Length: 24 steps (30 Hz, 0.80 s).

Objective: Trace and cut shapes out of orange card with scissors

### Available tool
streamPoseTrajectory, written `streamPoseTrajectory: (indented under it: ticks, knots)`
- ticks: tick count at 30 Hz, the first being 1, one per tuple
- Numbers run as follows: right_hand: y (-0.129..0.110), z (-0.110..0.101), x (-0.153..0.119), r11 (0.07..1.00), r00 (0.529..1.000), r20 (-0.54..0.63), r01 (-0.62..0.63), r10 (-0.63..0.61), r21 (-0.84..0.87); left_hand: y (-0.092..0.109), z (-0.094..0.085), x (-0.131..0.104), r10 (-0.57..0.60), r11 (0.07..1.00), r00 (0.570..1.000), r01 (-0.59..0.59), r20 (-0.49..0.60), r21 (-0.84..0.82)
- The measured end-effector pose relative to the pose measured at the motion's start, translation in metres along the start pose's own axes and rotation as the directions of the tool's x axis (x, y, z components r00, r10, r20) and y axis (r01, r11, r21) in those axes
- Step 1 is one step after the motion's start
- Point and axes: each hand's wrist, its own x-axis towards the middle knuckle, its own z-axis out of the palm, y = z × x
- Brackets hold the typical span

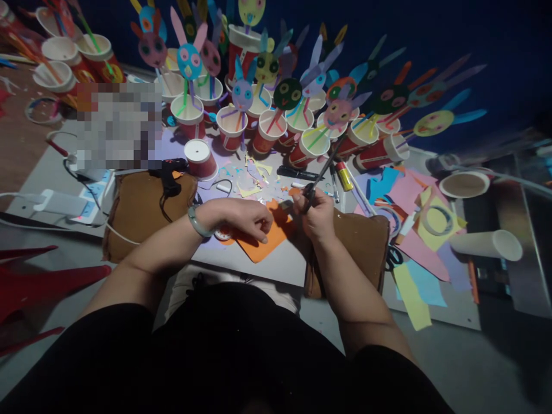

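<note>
Orange sheet point(261, 248) is at frame centre, flat-looking on the surface point(287, 265), lying between the hands and slightly below them in the frame. Long axis reads as lower left to upper right, but it's partly covered, so take that as a guess. Left hand point(254, 221) is nearer: fingers curled over the sheet's upper-left part; can't tell if it pinches anything or actually touches. Right hand point(319, 215) is closed round the scissors point(318, 180), off the sheet's right side. Key relation: blades run up and right, tips toward the cups point(309, 146) in the upper right, so they point away from the sheet, and the handle end is the part nearer it.
</note>
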Motion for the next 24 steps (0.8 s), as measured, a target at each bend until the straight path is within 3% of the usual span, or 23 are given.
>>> streamPoseTrajectory:
  ticks: [2, 9, 13, 17, 20, 24]
  knots:
    - [-0.001, 0.001, 0.000, 1.000, 1.000, -0.006, 0.009, -0.009, 0.014, 0.001, 0.006, 0.002, -0.015, 1.000, 0.998, 0.015, 0.068, 0.001]
    - [-0.008, 0.004, -0.002, 1.000, 1.000, 0.004, 0.023, -0.023, -0.009, 0.001, 0.021, 0.014, 0.190, 0.975, 0.981, -0.193, -0.043, -0.111]
    - [-0.006, 0.003, -0.003, 0.999, 1.000, 0.020, 0.015, -0.014, -0.037, -0.005, 0.020, 0.021, 0.082, 0.940, 0.965, -0.158, -0.250, -0.302]
    - [-0.006, 0.001, -0.004, 0.996, 0.998, 0.058, 0.028, -0.023, -0.086, -0.007, 0.016, 0.026, -0.001, 0.832, 0.870, -0.273, -0.493, -0.483]
    - [-0.005, 0.001, -0.005, 0.998, 0.996, 0.087, 0.021, -0.016, -0.064, -0.005, 0.014, 0.026, -0.019, 0.777, 0.828, -0.342, -0.561, -0.529]
    - [-0.001, 0.000, -0.005, 0.999, 0.996, 0.086, -0.022, 0.024, -0.028, -0.003, 0.014, 0.024, -0.061, 0.743, 0.804, -0.359, -0.591, -0.565]
